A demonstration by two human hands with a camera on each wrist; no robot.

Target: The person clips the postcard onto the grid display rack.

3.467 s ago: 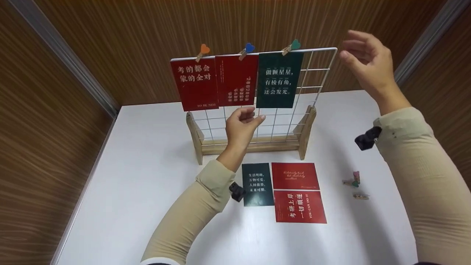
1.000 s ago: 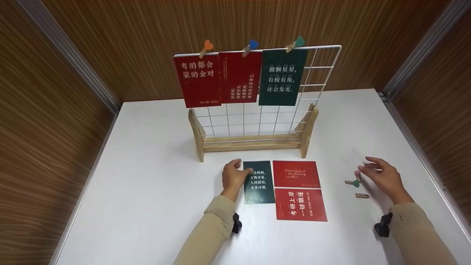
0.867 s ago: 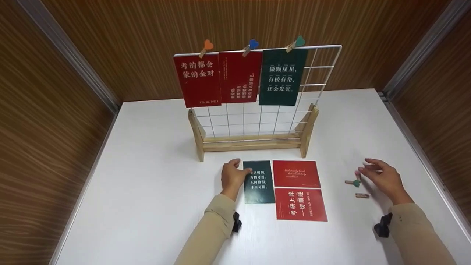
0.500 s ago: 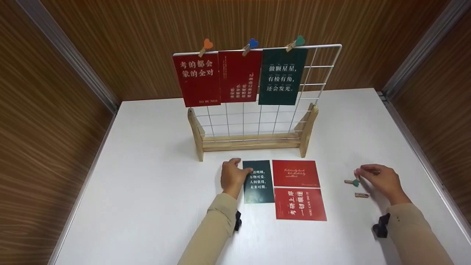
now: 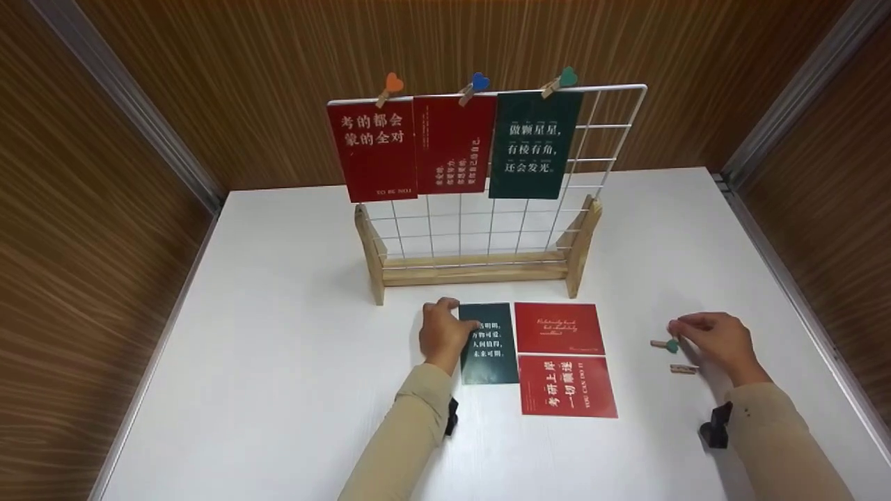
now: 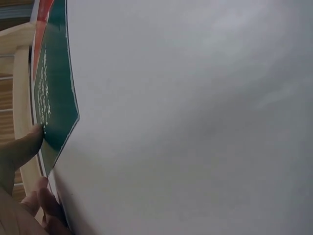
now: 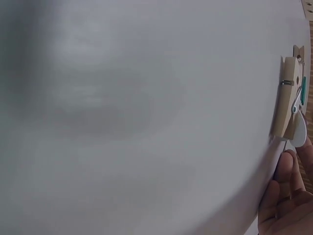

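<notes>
My left hand (image 5: 442, 335) pinches the left edge of a dark green card (image 5: 491, 369) lying on the table. In the left wrist view its thumb (image 6: 30, 142) lies on the card's face, fingers at the edge. At the right, my right hand (image 5: 720, 344) brings thumb and forefinger together on a small pink-topped clothespin, mostly hidden by the fingertips. Just below them lies a clothespin with a green heart (image 5: 672, 345). Another wooden clothespin (image 5: 683, 369) rests nearer the person; the right wrist view shows it large, with a pale heart (image 7: 299, 131).
Behind the hands stands a white wire grid (image 5: 605, 161) on a wooden base (image 5: 480, 277). Two red cards and a green card (image 5: 536, 182) hang from it by heart clothespins. Two more red cards (image 5: 557, 341) lie beside the green one. Wood-grain walls surround the white table (image 5: 278, 362).
Both hands have come down from the grid to the table. The left took the green card's edge; the right moved slightly left and closed its fingertips on the pink-topped clothespin.
</notes>
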